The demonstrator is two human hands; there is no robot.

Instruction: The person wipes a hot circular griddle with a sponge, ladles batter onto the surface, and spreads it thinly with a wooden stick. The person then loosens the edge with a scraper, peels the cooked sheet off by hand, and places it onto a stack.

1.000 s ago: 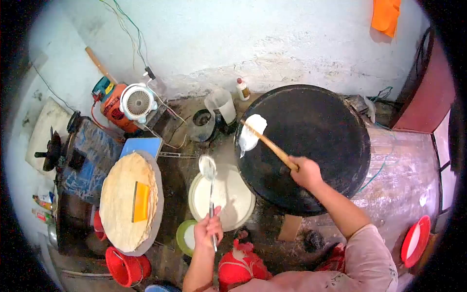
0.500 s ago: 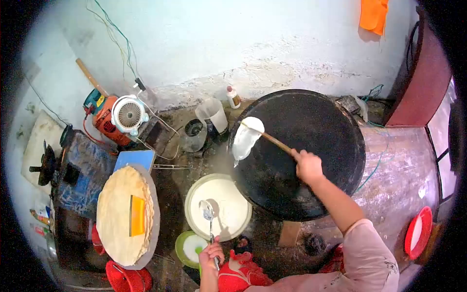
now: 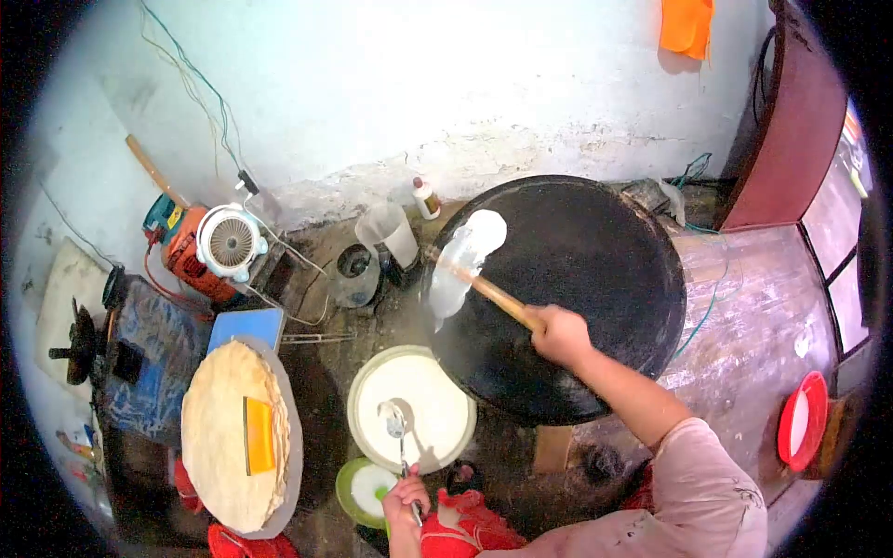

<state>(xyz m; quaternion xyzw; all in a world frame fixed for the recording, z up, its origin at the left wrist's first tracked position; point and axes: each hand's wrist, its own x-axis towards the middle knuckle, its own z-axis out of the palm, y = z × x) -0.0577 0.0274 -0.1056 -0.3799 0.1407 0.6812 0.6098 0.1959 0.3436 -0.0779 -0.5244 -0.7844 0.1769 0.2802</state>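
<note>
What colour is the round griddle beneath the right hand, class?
The griddle is black; it shows best in the head view.

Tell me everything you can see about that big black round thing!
The griddle is a wide, flat black disc, apparently metal, worn-looking along the rim. It lies beside a tub of white liquid. White paste smears its left side. A wooden stick in the right hand crosses the paste; I can't tell whether it touches the griddle.

Single head view: from above and behind left hand [image 3: 406, 497] and right hand [image 3: 561, 335], facing forward-down, wall [image 3: 372, 84] beyond
</note>
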